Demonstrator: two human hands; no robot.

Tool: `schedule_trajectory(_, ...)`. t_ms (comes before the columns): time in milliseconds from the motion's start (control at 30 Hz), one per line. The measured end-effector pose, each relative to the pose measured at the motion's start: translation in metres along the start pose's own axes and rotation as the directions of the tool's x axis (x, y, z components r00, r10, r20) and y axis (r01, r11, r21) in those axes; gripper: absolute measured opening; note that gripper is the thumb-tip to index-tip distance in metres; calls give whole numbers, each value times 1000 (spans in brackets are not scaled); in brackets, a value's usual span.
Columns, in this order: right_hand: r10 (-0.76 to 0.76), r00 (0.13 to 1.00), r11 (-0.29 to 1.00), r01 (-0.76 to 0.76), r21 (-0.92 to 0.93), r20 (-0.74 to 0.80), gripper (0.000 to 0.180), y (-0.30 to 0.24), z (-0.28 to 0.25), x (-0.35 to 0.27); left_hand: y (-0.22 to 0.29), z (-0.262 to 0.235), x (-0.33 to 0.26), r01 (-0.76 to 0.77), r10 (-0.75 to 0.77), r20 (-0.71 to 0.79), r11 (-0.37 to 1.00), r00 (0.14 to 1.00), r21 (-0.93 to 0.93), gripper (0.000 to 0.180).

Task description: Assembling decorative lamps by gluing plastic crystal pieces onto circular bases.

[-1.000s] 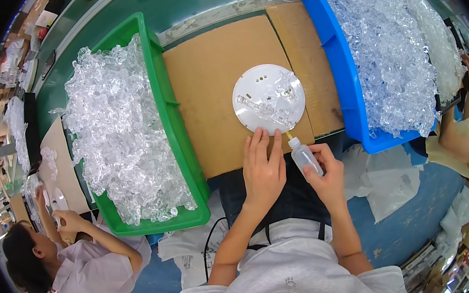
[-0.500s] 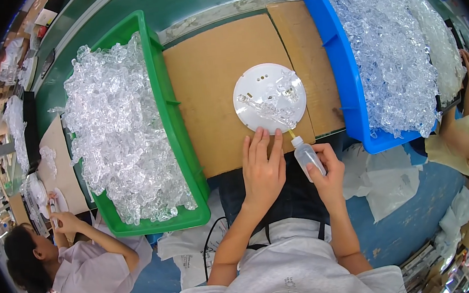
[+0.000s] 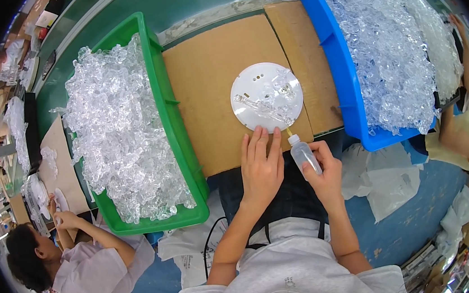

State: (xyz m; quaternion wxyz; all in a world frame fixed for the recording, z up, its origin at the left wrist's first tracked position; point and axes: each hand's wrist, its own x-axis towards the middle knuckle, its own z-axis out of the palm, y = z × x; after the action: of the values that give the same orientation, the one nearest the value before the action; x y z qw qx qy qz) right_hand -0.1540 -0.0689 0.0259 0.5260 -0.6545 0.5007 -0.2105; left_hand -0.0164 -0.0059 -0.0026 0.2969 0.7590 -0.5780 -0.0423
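Observation:
A round white plate (image 3: 254,104) lies on the brown cardboard, with several clear plastic pieces (image 3: 265,110) on its face. My left hand (image 3: 261,163) has its fingers stretched out, their tips against the plate's near edge. In my right hand (image 3: 325,173) is a small clear squeeze bottle (image 3: 304,155) with a thin yellowish nozzle. It tilts so that the nozzle tip meets the plate's near rim, just right of my left fingertips. Whether any liquid is leaving the tip is too small to see.
On the left stands a green bin (image 3: 163,97) heaped with clear plastic pieces (image 3: 117,135). A blue bin (image 3: 346,73), equally full, is on the right. The cardboard (image 3: 207,92) spans the table between them. Other people work at far left (image 3: 96,267) and far right (image 3: 465,135).
My hands, the bottle and the plate keep nearly the same places relative to each other; the whole view shifts slightly. The person at far right has moved an arm.

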Motion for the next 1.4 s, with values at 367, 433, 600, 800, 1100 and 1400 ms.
schedule_trajectory(367,1,998,999,2,52,-64,25,6,4,-1,0,0,0,13,-13,-14,999,1000,-41,43)
schedule_trajectory(433,0,998,998,4,62,-57,26,6,3,-1,-1,0,0,13,-14,-16,999,1000,-47,43)
schedule_trajectory(600,-57,997,994,62,88,-58,29,16,-2,1,0,-1,2,17,-18,-20,999,1000,-47,42)
schedule_trajectory(800,-224,968,971,232,59,-117,43,12,-7,13,-5,-5,0,0,-5,-56,995,998,-102,41)
schedule_trajectory(1100,-376,833,923,373,-92,-406,49,3,15,82,-24,-12,-3,26,-44,-140,991,989,-133,39)
schedule_trajectory(1400,-299,849,954,277,-114,-435,57,8,20,87,-35,-16,0,96,-124,-190,984,974,-149,31)
